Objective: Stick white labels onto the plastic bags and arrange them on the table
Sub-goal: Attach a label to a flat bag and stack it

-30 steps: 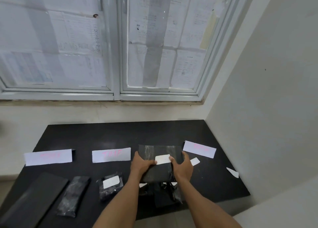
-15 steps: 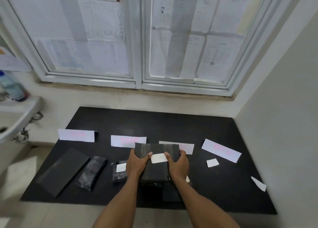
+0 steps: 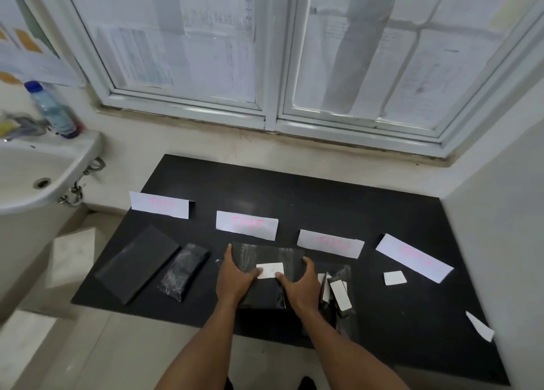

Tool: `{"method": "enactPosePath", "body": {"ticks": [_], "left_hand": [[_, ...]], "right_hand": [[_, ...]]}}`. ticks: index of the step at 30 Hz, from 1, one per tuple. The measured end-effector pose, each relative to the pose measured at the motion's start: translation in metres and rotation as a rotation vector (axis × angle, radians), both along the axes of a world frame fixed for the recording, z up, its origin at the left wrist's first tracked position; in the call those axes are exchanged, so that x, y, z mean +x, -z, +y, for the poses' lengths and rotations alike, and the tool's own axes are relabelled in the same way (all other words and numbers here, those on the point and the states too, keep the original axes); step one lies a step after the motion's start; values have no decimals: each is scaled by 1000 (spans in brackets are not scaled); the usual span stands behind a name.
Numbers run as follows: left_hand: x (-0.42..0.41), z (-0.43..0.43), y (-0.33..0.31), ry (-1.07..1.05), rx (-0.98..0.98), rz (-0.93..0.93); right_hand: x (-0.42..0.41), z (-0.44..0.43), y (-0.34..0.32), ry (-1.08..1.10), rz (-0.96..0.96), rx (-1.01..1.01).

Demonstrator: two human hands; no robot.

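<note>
A dark plastic bag (image 3: 265,260) with a white label (image 3: 272,269) on it is held by its two sides over the black table (image 3: 323,201). My left hand (image 3: 235,277) grips its left side, thumb at the label's left edge. My right hand (image 3: 303,286) grips its right side, thumb below the label. To the right lies a pile of bags with white labels (image 3: 338,294). A flat dark bag (image 3: 138,267) and a narrow crinkled bag (image 3: 184,272) lie at the left. A loose white label (image 3: 394,278) lies at the right.
Several white paper signs with pink writing (image 3: 246,224) stand in a row behind the bags. A torn white scrap (image 3: 479,327) lies near the right wall. A sink (image 3: 38,171) with a water bottle (image 3: 50,110) is at the left. A window is behind the table.
Both hands have carried the labelled bag leftward, off the pile and in front of the second sign. The view has swung left, showing the sink.
</note>
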State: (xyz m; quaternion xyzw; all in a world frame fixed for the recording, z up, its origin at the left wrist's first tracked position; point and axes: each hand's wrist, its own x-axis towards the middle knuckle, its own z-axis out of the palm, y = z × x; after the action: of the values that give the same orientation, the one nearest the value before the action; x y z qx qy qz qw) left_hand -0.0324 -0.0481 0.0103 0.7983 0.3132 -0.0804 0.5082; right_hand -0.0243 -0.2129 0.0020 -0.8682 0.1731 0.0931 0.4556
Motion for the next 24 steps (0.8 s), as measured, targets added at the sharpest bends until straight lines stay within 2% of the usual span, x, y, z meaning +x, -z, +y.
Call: {"method": "enactPosePath", "body": {"ticks": [5, 12, 15, 17, 21, 24], "left_hand": [[3, 22, 7, -119, 60, 7], [4, 52, 26, -119, 72, -5], [2, 63, 33, -48, 94, 84], [1, 75, 37, -12, 22, 122], [3, 100, 41, 12, -113, 77], [3, 115, 41, -32, -117, 32]], "right_hand": [[7, 41, 1, 90, 28, -38], [12, 80, 8, 156, 47, -318], [11, 89, 13, 132, 48, -369], [11, 92, 15, 112, 59, -418], [12, 97, 18, 102, 59, -475], [11, 109, 18, 112, 68, -533]]}}
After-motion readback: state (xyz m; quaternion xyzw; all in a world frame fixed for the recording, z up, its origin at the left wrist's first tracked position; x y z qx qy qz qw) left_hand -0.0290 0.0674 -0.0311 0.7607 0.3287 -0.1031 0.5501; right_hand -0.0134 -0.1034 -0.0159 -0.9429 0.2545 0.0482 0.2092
